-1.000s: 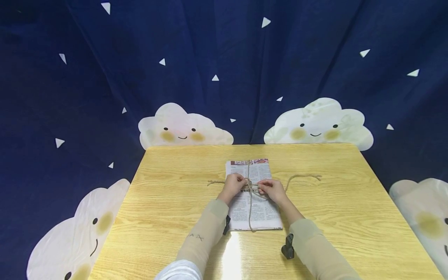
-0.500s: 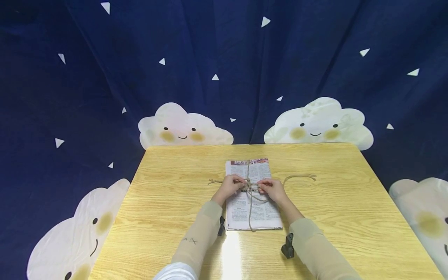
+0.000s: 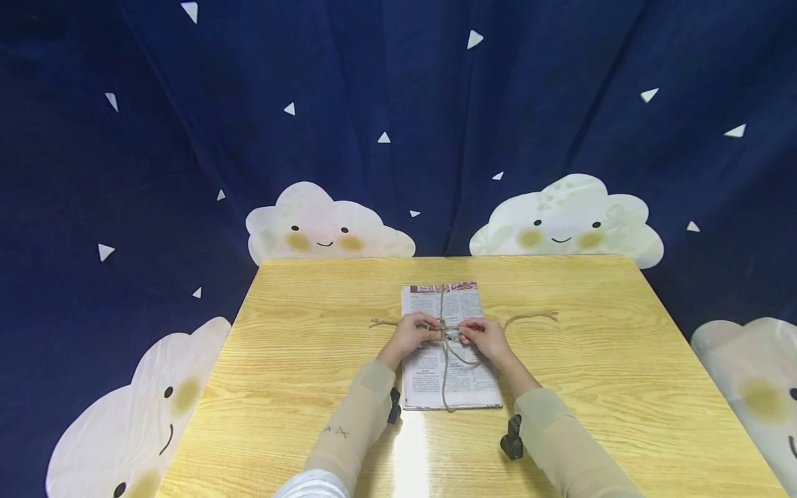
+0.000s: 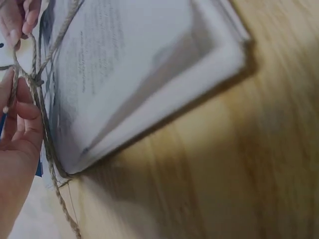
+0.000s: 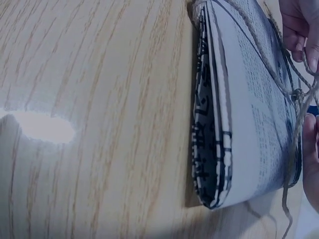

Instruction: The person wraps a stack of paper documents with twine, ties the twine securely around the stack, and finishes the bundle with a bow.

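A folded stack of newspapers lies on the table, bound lengthwise and crosswise with brown twine. Strands cross at a knot on top of the stack. My left hand pinches a strand just left of this crossing. On the other side my right hand pinches another strand between thumb and fingers. A slack loop of twine droops below the right fingertips. Both hands, left hand above and right hand below, appear in the right wrist view, with twine between them.
The wooden table reaches out on every side of the stack. Loose twine tails lie on it, a short left tail and a longer right tail. Behind stands a dark blue curtain with cloud prints.
My left hand has shifted slightly left and its wrist has moved outward. The right tail has drawn in a little toward the stack. The slack loop now hangs lower; the right hand stays nearly still.
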A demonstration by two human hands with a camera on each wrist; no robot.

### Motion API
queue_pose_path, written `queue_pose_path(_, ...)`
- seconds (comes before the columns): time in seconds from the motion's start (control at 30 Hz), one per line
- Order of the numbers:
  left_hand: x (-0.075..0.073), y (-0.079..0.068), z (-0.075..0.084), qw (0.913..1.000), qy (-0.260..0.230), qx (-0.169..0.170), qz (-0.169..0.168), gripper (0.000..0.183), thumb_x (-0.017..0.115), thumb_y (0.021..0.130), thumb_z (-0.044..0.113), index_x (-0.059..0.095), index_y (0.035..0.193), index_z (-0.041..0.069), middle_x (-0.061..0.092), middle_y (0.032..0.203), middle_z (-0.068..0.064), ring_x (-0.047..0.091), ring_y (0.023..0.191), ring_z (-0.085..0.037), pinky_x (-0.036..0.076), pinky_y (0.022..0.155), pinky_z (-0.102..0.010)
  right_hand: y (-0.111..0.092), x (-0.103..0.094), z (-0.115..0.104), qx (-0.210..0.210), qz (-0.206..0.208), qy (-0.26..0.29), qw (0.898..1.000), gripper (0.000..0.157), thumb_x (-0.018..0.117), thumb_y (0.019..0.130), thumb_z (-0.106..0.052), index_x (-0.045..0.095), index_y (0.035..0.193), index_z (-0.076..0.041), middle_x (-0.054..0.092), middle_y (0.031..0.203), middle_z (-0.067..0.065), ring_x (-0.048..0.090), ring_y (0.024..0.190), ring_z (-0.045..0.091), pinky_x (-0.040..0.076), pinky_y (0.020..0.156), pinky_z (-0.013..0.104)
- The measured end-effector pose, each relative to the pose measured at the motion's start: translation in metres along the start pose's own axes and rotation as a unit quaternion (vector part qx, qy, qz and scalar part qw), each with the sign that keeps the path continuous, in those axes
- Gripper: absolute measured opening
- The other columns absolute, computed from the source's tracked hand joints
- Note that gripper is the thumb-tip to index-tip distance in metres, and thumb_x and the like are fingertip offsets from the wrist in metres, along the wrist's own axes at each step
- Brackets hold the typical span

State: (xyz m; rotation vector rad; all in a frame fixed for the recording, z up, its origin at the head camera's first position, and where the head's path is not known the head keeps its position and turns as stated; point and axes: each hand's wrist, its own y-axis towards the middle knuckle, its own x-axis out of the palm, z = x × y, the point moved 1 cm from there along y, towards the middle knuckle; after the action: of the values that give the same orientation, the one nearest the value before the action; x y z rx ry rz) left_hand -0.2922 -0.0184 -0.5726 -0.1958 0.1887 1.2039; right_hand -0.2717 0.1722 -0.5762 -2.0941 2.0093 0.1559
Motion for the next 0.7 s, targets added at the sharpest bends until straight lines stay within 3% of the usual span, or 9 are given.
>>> queue_pose_path(0.13, 0.000, -0.003, -0.004, 0.9980, 0.042, 0.044, -0.021, 0.014, 0.070, 0.078, 0.004, 0.069, 0.089, -0.004, 0.063, 0.094, -0.013, 0.054, 0.078, -0.012, 0.049, 0.070, -0.025, -0.001, 0.000, -0.001, 0.001, -0.002, -0.002, 1.000, 0.019, 0.059, 0.085, 0.002, 0.061, 0.099, 0.016, 0.064, 0.087, 0.026, 0.066, 0.072, 0.026, 0.056, 0.068, 0.032)
queue_pose_path(0.23, 0.002, -0.002, -0.012, 0.9957, 0.069, 0.060, -0.011, 0.013, 0.072, 0.075, 0.005, 0.070, 0.086, -0.001, 0.063, 0.090, -0.009, 0.054, 0.082, -0.011, 0.046, 0.073, -0.019, 0.000, -0.001, -0.001, 0.002, 0.002, -0.004, 1.000, 0.018, 0.059, 0.085, 0.003, 0.061, 0.098, 0.015, 0.065, 0.086, 0.025, 0.066, 0.071, 0.025, 0.056, 0.067, 0.031)
queue_pose_path(0.47, 0.011, -0.003, -0.016, 0.9832, 0.155, 0.085, 0.044, 0.016, 0.075, 0.071, 0.003, 0.066, 0.083, 0.000, 0.057, 0.078, -0.006, 0.043, 0.066, -0.007, 0.040, 0.058, -0.018, 0.001, 0.000, 0.000, 0.004, 0.007, -0.004, 1.000, 0.020, 0.061, 0.085, 0.000, 0.062, 0.099, 0.014, 0.066, 0.083, 0.022, 0.065, 0.068, 0.018, 0.056, 0.066, 0.029)
queue_pose_path(0.7, 0.020, -0.005, -0.016, 0.9699, 0.189, 0.104, 0.113, 0.014, 0.071, 0.076, 0.005, 0.069, 0.089, 0.001, 0.063, 0.082, -0.006, 0.056, 0.073, -0.014, 0.048, 0.065, -0.021, 0.001, -0.002, -0.006, -0.008, 0.006, 0.007, 1.000, 0.021, 0.058, 0.087, 0.001, 0.060, 0.101, 0.016, 0.064, 0.087, 0.028, 0.065, 0.067, 0.015, 0.056, 0.066, 0.028)
